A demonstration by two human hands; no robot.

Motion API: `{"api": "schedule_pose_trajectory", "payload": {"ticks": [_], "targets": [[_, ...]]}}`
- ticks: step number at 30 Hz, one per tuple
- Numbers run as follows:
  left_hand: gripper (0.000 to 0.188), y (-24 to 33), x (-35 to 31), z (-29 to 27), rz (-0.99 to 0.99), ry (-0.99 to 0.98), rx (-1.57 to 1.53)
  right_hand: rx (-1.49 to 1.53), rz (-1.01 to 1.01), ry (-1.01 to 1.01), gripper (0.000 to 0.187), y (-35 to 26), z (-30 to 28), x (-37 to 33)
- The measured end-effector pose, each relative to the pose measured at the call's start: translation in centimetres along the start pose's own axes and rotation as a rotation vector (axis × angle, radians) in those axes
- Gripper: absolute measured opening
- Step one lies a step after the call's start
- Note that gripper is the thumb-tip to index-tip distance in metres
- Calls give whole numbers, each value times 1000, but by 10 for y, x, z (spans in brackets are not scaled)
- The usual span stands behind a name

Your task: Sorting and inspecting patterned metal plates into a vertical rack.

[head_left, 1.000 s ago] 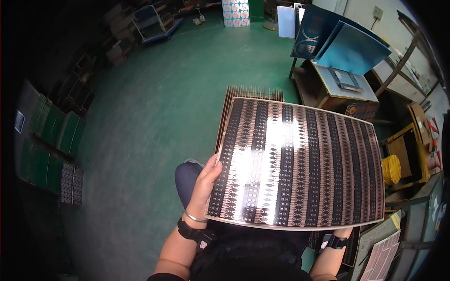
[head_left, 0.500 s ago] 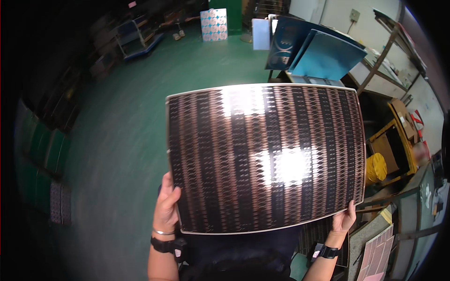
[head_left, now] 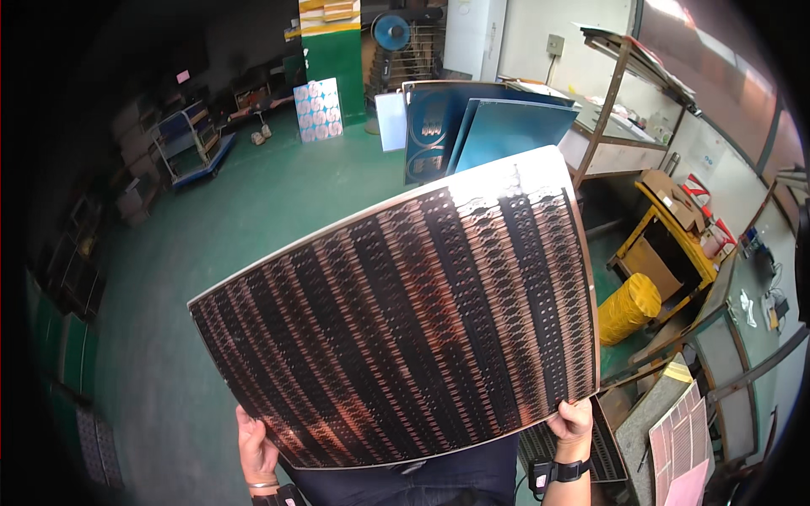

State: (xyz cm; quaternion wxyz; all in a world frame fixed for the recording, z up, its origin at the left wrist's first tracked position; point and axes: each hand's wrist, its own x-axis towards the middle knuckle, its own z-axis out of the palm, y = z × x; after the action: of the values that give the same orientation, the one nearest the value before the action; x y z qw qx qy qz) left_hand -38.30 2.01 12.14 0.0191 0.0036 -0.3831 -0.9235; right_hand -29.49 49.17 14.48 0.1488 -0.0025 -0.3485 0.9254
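Observation:
A large thin panel (head_left: 405,337) fills the middle of the view, tilted with its right side higher. Rows of dark and coppery, shiny patterned strips run across it, and a pale border edges it. My left hand (head_left: 256,445) grips the lower left edge, fingers partly behind the panel. At the lower right corner, my right hand (head_left: 573,419) pinches the edge with the thumb in front. Both wrists carry black straps with small devices.
Blue-teal panels (head_left: 515,135) lean beyond the held panel. To the right stand a yellow frame table (head_left: 666,219), a yellow wrapped roll (head_left: 630,308) and a workbench. Pinkish patterned sheets (head_left: 677,447) lie at lower right. A blue trolley (head_left: 190,143) stands far left on the green floor.
The panel has turned, its left side dropping and its right side rising. Both hands have moved lower with it, still gripping, and the view has shifted to the right.

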Motion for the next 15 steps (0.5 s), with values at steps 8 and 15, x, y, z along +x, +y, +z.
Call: {"api": "schedule_pose_trajectory", "payload": {"ticks": [8, 15], "targets": [[41, -5, -3, -16, 19, -8, -61, -9, 19, -24, 66, 4, 9, -2], [32, -65, 21, -5, 8, 292, -79, -396, 118, 148, 66, 16, 47, -6]]}}
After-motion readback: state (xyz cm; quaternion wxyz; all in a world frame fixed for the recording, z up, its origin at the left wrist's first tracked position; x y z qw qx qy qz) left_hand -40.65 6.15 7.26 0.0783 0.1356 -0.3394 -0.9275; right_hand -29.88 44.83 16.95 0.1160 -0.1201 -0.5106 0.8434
